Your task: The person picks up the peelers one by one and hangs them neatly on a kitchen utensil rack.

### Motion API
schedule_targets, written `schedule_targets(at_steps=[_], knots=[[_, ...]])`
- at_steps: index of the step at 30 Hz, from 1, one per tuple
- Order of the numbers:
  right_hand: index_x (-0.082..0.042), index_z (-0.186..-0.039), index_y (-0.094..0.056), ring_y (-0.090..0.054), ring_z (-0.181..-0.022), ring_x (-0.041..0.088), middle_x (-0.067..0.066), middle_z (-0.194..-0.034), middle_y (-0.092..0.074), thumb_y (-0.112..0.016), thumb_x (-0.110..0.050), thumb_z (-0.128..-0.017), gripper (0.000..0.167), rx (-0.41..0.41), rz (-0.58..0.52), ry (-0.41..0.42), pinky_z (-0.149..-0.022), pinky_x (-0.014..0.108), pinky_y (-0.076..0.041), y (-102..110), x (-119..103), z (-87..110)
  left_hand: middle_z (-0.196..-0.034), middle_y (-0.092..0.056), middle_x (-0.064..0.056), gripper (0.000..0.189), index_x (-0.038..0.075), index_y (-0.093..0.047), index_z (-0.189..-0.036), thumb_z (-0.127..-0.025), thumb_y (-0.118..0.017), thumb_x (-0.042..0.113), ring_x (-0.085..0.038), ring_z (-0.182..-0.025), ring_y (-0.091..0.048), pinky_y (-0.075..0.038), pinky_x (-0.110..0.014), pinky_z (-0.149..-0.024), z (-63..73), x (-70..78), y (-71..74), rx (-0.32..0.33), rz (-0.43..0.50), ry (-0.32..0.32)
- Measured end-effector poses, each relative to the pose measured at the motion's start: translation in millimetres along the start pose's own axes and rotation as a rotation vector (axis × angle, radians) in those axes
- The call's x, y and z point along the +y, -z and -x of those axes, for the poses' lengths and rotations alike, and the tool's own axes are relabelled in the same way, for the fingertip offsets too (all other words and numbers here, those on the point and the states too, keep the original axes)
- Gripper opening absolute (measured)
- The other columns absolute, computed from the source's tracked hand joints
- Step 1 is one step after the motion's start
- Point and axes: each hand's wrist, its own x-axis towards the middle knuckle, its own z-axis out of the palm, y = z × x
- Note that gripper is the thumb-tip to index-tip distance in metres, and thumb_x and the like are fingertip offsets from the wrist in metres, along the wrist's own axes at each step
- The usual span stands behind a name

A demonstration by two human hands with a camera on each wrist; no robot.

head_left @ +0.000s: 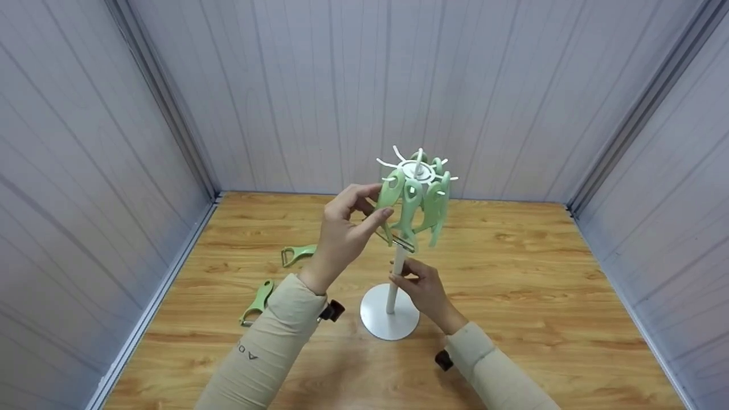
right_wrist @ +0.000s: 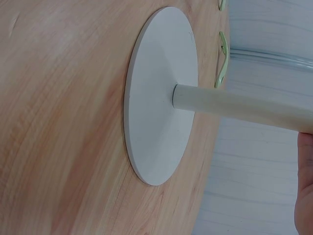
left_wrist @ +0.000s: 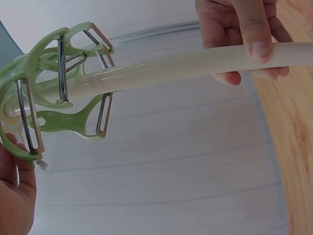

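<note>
1. Left grip (head_left: 347,219): thumb and fingers pinch a green peeler (head_left: 389,196) by its handle, up at the hooks (head_left: 388,163); whether its hole sits fully over one, I cannot tell.
2. Right grip (head_left: 422,286): thumb and fingers close round the white pole (head_left: 393,299), below and right of the left grip; the pole stands upright.
3. Writing: dark lettering (head_left: 252,357) runs along the left sleeve (head_left: 279,341), behind the left grip. An A and rounded characters show; the full word cannot be read.
4. Just right of the left grip, other green peelers (head_left: 409,208) hang blades down, crowded close together.
5. Below the right grip, the round base (head_left: 376,319) lies flat on the counter (head_left: 512,256), well inside its edges.
6. Left of and below the left grip, two loose peelers (head_left: 263,296) rest on the wood, near the left wall (head_left: 85,171).
7. Right of the right grip, open wood runs to the right wall (head_left: 672,199). Beyond both grips, the counter's far edge meets the back wall (head_left: 370,85).
</note>
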Motion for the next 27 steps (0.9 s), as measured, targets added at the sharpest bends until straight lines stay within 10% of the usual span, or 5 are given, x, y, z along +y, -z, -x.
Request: schedule_targets(at_steps=[27], knots=[[0.006, -0.120, -0.074, -0.070, -0.093, 0.005, 0.025, -0.108, -0.076, -0.074, -0.002, -0.102, 0.020, -0.005, -0.030, -0.038, -0.082, 0.026, -0.065, -0.2, -0.7, -0.6, -0.098, -0.076, -0.018, 0.030, -0.011, -0.070, -0.125, -0.096, -0.077, -0.006, -0.026, -0.087, -0.075, -0.064, -0.032, -0.081, 9.1, -1.1, -6.2, -0.073, 0.007, -0.083]])
